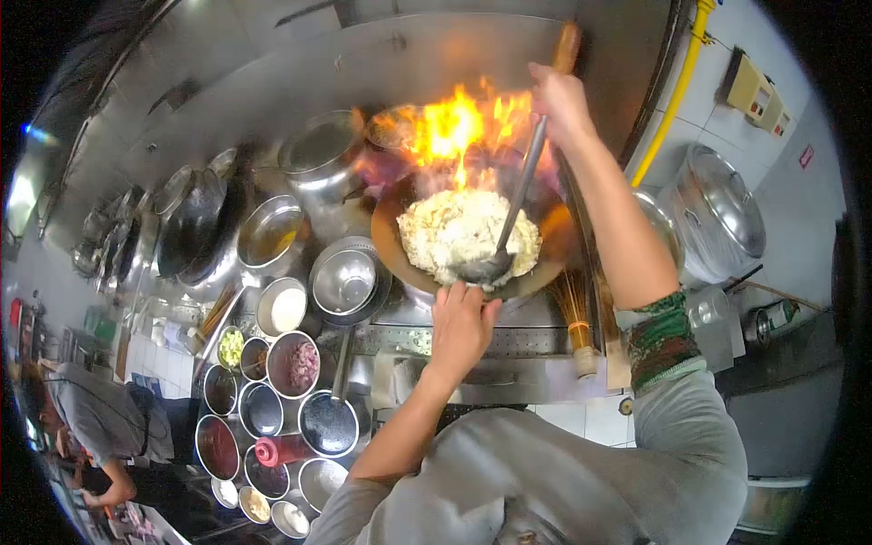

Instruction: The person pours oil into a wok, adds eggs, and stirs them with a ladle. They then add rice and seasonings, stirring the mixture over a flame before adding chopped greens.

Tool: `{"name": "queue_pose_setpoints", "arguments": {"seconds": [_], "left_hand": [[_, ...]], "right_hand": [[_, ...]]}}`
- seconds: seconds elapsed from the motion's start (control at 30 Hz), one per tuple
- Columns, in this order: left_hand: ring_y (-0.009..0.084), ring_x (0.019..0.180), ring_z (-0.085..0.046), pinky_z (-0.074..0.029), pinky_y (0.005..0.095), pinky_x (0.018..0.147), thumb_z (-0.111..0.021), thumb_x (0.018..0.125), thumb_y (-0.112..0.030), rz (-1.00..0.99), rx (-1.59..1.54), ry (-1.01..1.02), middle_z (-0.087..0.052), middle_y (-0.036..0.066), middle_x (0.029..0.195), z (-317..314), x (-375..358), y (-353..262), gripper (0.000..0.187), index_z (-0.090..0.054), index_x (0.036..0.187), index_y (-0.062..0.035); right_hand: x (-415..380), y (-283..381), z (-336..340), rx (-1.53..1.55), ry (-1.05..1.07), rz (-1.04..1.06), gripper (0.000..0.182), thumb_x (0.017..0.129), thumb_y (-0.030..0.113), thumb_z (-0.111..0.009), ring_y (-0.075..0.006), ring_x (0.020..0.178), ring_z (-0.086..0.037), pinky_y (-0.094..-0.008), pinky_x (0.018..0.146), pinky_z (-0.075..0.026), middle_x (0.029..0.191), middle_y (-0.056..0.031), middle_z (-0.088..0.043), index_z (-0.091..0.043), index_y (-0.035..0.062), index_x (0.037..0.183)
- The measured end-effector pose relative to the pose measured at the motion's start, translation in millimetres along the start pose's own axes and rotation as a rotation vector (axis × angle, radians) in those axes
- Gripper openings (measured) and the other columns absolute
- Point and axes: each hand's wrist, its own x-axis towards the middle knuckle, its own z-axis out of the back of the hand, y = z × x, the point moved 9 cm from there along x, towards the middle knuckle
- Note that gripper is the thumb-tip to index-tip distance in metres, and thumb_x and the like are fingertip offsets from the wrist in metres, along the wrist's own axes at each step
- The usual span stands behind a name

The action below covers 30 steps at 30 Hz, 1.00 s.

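Note:
My right hand (560, 104) is closed round the long handle of a ladle (522, 195), whose wooden end sticks up above my fist. The ladle's bowl rests in a pale heap of what looks like fried rice (459, 227), inside a wok (559, 232). At the wok's near edge, my left hand (461, 329) grips the rim with its fingertips; the thumb side is partly hidden. Tall orange flames (454, 127) rise behind the far side of the food.
Left of the wok are a strainer with a bowl (343, 282), metal pots (272, 232), and several ingredient tins (292, 363). A bamboo brush (577, 327) stands at the right. A lidded pot (718, 200) sits farther right. Another person (109, 409) is at the far left.

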Motion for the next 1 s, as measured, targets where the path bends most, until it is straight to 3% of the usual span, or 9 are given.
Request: {"name": "queue_pose_setpoints", "arguments": {"seconds": [0.1, 0.23, 0.47, 0.63, 0.67, 0.77, 0.8, 0.83, 1.0], "left_hand": [[0.0373, 0.087, -0.052, -0.042, 0.0476, 0.074, -0.069, 0.085, -0.018, -0.006, 0.055, -0.005, -0.055, 0.016, 0.091, -32.5, -10.0, 27.8, 0.018, -0.060, 0.088, -0.0041], [0.0371, 0.086, -0.052, -0.041, 0.0471, 0.073, -0.070, 0.085, -0.017, -0.054, 0.041, 0.108, -0.055, 0.016, 0.091, -44.0, -85.0, 40.6, 0.017, -0.060, 0.090, -0.0048], [0.0371, 0.090, -0.053, -0.042, 0.0468, 0.077, -0.068, 0.084, -0.012, -0.067, -0.083, -0.039, -0.057, 0.014, 0.092, -19.1, 18.9, 42.2, 0.010, -0.063, 0.089, -0.0045], [0.0349, 0.101, -0.055, -0.042, 0.0459, 0.084, -0.063, 0.079, -0.001, -0.040, -0.055, -0.262, -0.060, 0.010, 0.098, 13.6, 2.0, 40.5, 0.011, -0.064, 0.088, -0.0087], [0.0336, 0.104, -0.055, -0.041, 0.0462, 0.087, -0.061, 0.077, 0.001, 0.058, -0.081, -0.190, -0.060, 0.010, 0.100, 17.0, -0.1, 41.8, 0.018, -0.063, 0.091, -0.0101], [0.0330, 0.106, -0.054, -0.040, 0.0452, 0.087, -0.067, 0.079, -0.008, 0.048, -0.049, -0.189, -0.059, 0.011, 0.105, 20.8, 6.4, 30.8, 0.018, -0.065, 0.097, -0.0103], [0.0328, 0.107, -0.054, -0.040, 0.0453, 0.088, -0.069, 0.080, -0.011, 0.053, -0.042, -0.185, -0.059, 0.011, 0.106, 20.9, 9.2, 28.1, 0.019, -0.065, 0.098, -0.0099], [0.0326, 0.107, -0.054, -0.040, 0.0455, 0.088, -0.071, 0.080, -0.015, 0.056, -0.038, -0.182, -0.059, 0.011, 0.108, 19.8, 12.6, 24.7, 0.021, -0.065, 0.100, -0.0096], [0.0319, 0.108, -0.054, -0.040, 0.0464, 0.088, -0.075, 0.082, -0.027, -0.004, 0.027, -0.087, -0.059, 0.012, 0.109, 13.0, 25.4, 13.5, 0.032, -0.066, 0.105, -0.0070]], "right_hand": [[-9.7, -11.0, -2.3, -0.197, -0.023, 0.147, 0.025, 0.091, 0.019, -0.065, -0.0117, 0.042, -0.042, -0.0316, 0.040, -0.034, 0.056, 0.0015, -0.046, -0.051, 0.0104, 0.073], [-69.7, 39.2, 17.7, 0.225, 0.031, 0.259, 0.032, 0.093, 0.021, -0.065, -0.0100, 0.039, -0.033, -0.0310, 0.039, -0.031, 0.052, 0.0039, -0.036, -0.043, 0.0145, 0.070], [-64.1, 56.2, 4.6, 0.083, 0.057, 0.142, 0.033, 0.093, 0.024, -0.067, -0.0093, 0.041, -0.032, -0.0297, 0.043, -0.031, 0.053, 0.0052, -0.033, -0.042, 0.0165, 0.073], [-77.0, 87.5, 9.7, 0.083, 0.134, 0.188, 0.031, 0.093, 0.025, -0.067, -0.0068, 0.041, -0.031, -0.0264, 0.041, -0.028, 0.054, 0.0073, -0.034, -0.044, 0.0181, 0.074], [-83.9, 95.6, 9.9, 0.115, 0.127, 0.225, 0.032, 0.094, 0.023, -0.067, -0.0057, 0.041, -0.031, -0.0258, 0.039, -0.027, 0.055, 0.0078, -0.034, -0.043, 0.0185, 0.073], [-62.1, 60.5, 28.0, 0.224, 0.130, 0.323, 0.030, 0.091, 0.024, -0.071, -0.0090, 0.039, -0.039, -0.0258, 0.037, -0.032, 0.054, 0.0038, -0.044, -0.049, 0.0119, 0.075], [-57.4, 22.7, 26.6, 0.172, -0.058, 0.279, 0.021, 0.093, 0.018, -0.067, -0.0074, 0.041, -0.039, -0.0250, 0.036, -0.033, 0.056, 0.0073, -0.040, -0.052, 0.0131, 0.080], [-39.2, -14.1, 19.9, 0.093, 0.024, 0.278, 0.018, 0.092, 0.018, -0.069, -0.0089, 0.041, -0.041, -0.0248, 0.038, -0.036, 0.057, 0.0060, -0.042, -0.055, 0.0100, 0.084], [-1.6, 22.4, -25.0, 0.132, 0.170, 0.216, 0.024, 0.091, 0.020, -0.070, -0.0095, 0.040, -0.040, -0.0276, 0.037, -0.035, 0.056, 0.0042, -0.044, -0.053, 0.0107, 0.077]]}}
